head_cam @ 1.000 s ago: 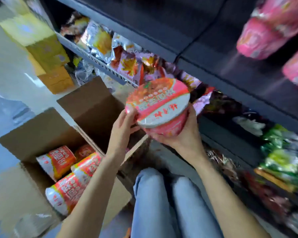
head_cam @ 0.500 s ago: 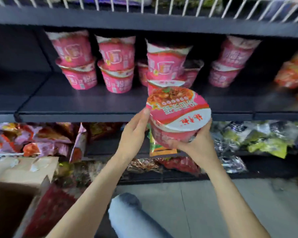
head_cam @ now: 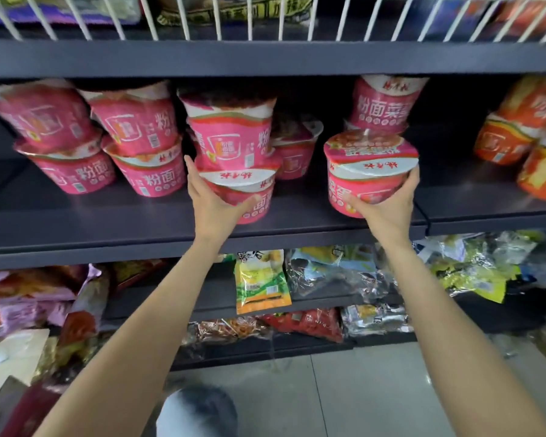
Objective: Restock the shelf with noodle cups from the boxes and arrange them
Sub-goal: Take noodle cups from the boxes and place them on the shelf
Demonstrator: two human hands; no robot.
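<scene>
My right hand (head_cam: pixel 388 206) grips a pink noodle cup (head_cam: pixel 368 175) from below and the right, holding it at the dark shelf (head_cam: pixel 108 216) in front of a stacked pink cup (head_cam: pixel 386 104). My left hand (head_cam: pixel 212 200) cups the left side of a pink cup (head_cam: pixel 249 192) standing on the shelf, thumb under its front; another cup (head_cam: pixel 230 130) is stacked on top of it. More pink cups (head_cam: pixel 101 143) stand stacked two high to the left.
Orange noodle cups (head_cam: pixel 524 134) stand at the shelf's right end. White wire fencing (head_cam: pixel 265 17) edges the shelf above. Snack bags (head_cam: pixel 262 279) fill the lower shelves. A cardboard box corner (head_cam: pixel 10 357) sits at lower left; my knee (head_cam: pixel 199 411) is over the tiled floor.
My right hand carried the cup up and right to the shelf. My left hand let go of it and moved onto a cup standing on the shelf. The view rose from the box.
</scene>
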